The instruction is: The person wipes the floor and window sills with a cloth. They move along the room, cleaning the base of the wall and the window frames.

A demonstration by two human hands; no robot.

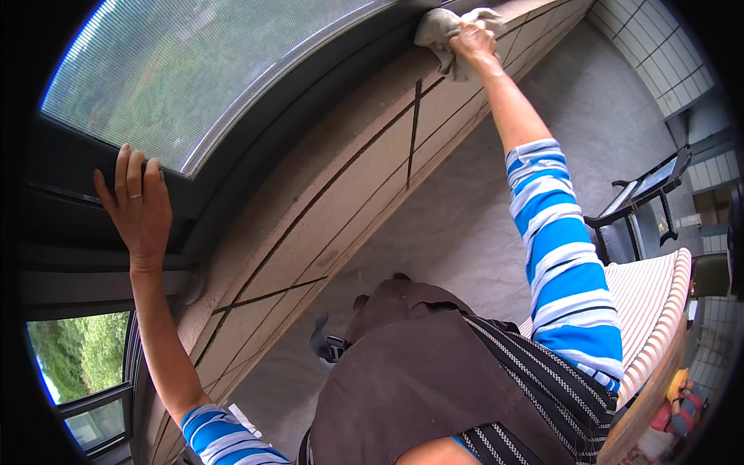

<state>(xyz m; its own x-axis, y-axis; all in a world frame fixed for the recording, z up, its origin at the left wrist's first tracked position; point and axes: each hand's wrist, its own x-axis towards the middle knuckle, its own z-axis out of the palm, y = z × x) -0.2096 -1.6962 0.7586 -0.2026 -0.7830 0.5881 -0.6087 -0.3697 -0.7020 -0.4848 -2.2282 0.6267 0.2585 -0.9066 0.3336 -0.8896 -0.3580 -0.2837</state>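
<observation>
My right hand (475, 43) grips a crumpled grey cloth (439, 32) at the top of the view. The cloth lies against the top of the tiled ledge (364, 116), beside the dark window frame (302, 85). Its lower folds hang over the ledge's edge. At the left, my left hand (139, 194) rests with fingers stretched out on the frame, its fingertips by the lower corner of the screened window pane (209, 70). A ring shows on one finger, and nothing is in that hand.
A striped padded seat (647, 310) stands close on my right, with a black metal-framed piece of furniture (639, 190) beyond it. Grey floor (597, 85) runs along the tiled wall. A smaller window (81, 356) is at lower left. A yellow and red object (680, 403) sits at lower right.
</observation>
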